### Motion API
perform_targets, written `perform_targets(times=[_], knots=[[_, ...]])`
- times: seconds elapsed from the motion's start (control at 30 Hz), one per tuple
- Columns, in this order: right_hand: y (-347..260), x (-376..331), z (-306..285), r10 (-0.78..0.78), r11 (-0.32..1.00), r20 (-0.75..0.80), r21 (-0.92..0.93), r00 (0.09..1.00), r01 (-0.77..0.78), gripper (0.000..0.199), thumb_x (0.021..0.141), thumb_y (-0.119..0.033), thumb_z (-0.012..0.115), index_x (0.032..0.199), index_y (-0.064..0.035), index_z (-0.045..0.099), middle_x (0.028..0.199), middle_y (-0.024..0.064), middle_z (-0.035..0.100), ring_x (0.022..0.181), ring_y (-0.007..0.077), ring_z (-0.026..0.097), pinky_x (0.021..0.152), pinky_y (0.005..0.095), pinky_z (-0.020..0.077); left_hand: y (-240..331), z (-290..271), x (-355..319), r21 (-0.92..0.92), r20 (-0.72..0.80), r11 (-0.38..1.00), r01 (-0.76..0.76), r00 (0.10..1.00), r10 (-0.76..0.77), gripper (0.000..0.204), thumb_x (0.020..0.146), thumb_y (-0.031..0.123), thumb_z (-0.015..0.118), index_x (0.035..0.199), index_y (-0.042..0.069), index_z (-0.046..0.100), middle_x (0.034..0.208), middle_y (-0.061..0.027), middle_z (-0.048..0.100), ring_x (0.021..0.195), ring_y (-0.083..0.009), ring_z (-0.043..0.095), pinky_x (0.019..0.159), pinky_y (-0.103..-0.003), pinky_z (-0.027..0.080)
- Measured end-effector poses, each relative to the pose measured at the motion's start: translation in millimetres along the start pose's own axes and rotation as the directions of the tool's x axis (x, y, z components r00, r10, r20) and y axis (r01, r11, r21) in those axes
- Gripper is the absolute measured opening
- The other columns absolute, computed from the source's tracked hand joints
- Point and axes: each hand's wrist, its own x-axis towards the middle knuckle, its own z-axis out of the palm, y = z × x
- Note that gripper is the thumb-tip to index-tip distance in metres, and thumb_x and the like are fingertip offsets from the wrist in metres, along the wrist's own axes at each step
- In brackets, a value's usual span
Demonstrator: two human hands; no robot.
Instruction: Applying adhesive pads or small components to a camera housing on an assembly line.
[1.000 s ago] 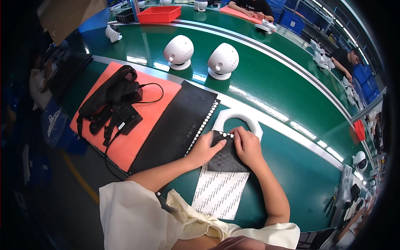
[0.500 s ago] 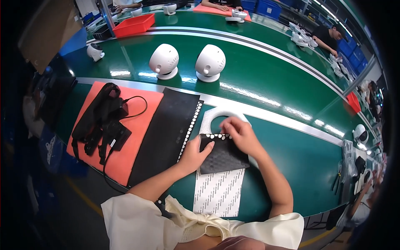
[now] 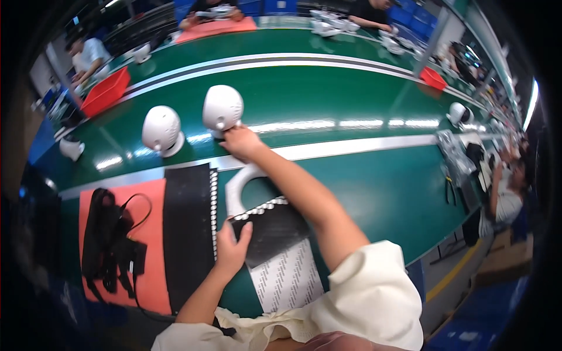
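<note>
My left hand [image 3: 233, 248] is closed on the left edge of a black sheet [image 3: 275, 234], thumb on top. Round white dots line the sheet's far edge, and a white printed backing sheet [image 3: 288, 281] lies under its near part. My right arm stretches across the bench. The fingers of my right hand [image 3: 243, 144], slightly blurred, are closed at the near side of the base of a white rounded camera [image 3: 223, 105], which stands upright. A second such camera [image 3: 161, 127] stands to its left. Beyond the black sheet lies a white ring-shaped piece [image 3: 235, 190].
To the left, black adapters and cables [image 3: 111, 245] lie on an orange mat [image 3: 155, 216], beside a larger black sheet [image 3: 187, 234] edged with white dots. Red bins [image 3: 108, 93] stand at the far left and far right. Pliers [image 3: 449, 190] lie at right; several people work around the line.
My right hand has left the dotted edge of the black sheet and reached forward to the right-hand camera's base. My left hand still holds the sheet. The view has turned right.
</note>
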Motion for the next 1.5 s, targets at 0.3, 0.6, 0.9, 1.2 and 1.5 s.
perform_targets(times=[0.3, 0.6, 0.9, 1.2, 1.5], knots=[[13, -6, -49, -0.047, 0.988, -0.239, 0.13, 0.97, 0.08, 0.022, 0.081, -0.019, 0.045, 0.08, -0.0032, 0.06, 0.066, 0.0146, 0.06, 0.065, 0.027, 0.062, 0.059, 0.039, 0.0494, 10, 0, 1, 0.021, 0.031, 1.0, -0.003, 1.0, 0.002, 0.018, 0.082, 0.01, 0.055, 0.091, -0.005, 0.051, 0.076, -0.0058, 0.057, 0.07, -0.01, 0.052, 0.065, -0.025, 0.042], [-5, -124, -175, 0.02, -0.472, 0.194, 0.867, 0.981, -0.162, 0.031, 0.093, -0.02, 0.032, 0.099, 0.0094, 0.043, 0.098, 0.0266, 0.054, 0.078, 0.0348, 0.062, 0.062, 0.0253, 0.056, 17, -1, -5, -0.074, 0.143, 0.997, -0.033, 0.989, 0.044, 0.014, 0.081, 0.012, 0.059, 0.083, 0.001, 0.05, 0.058, -0.0008, 0.051, 0.054, -0.0048, 0.046, 0.05, -0.023, 0.037], [-24, -179, -149, -0.072, -0.293, 0.389, 0.872, 0.919, -0.392, 0.037, 0.091, -0.028, 0.042, 0.113, 0.0017, 0.045, 0.108, 0.0173, 0.053, 0.091, 0.0254, 0.059, 0.079, 0.0318, 0.0491, 32, 3, -16, -0.132, 0.214, 0.986, -0.101, 0.968, 0.128, 0.011, 0.078, 0.005, 0.062, 0.079, -0.004, 0.056, 0.056, -0.002, 0.055, 0.048, -0.0041, 0.049, 0.045, -0.02, 0.038], [-62, -202, -202, -0.191, 0.771, -0.28, 0.551, 0.941, 0.32, 0.012, 0.07, -0.004, 0.065, 0.078, -0.0053, 0.057, 0.067, 0.006, 0.049, 0.062, 0.0225, 0.046, 0.055, 0.0319, 0.0363, 20, -7, -9, 0.101, 0.141, 0.882, -0.46, 0.884, 0.445, 0.023, 0.069, 0.004, 0.068, 0.054, -0.002, 0.051, 0.046, -0.0083, 0.045, 0.037, -0.024, 0.045, 0.038, -0.029, 0.033], [-72, -202, -174, -0.352, 0.804, -0.249, 0.413, 0.902, 0.428, 0.024, 0.063, -0.011, 0.063, 0.086, -0.0114, 0.063, 0.076, -0.0015, 0.049, 0.067, 0.015, 0.045, 0.055, 0.028, 0.0314, 20, -9, -3, 0.118, 0.143, 0.843, -0.525, 0.849, 0.509, 0.026, 0.065, 0.009, 0.071, 0.053, 0.001, 0.05, 0.046, -0.0073, 0.043, 0.038, -0.0242, 0.045, 0.038, -0.031, 0.033]])
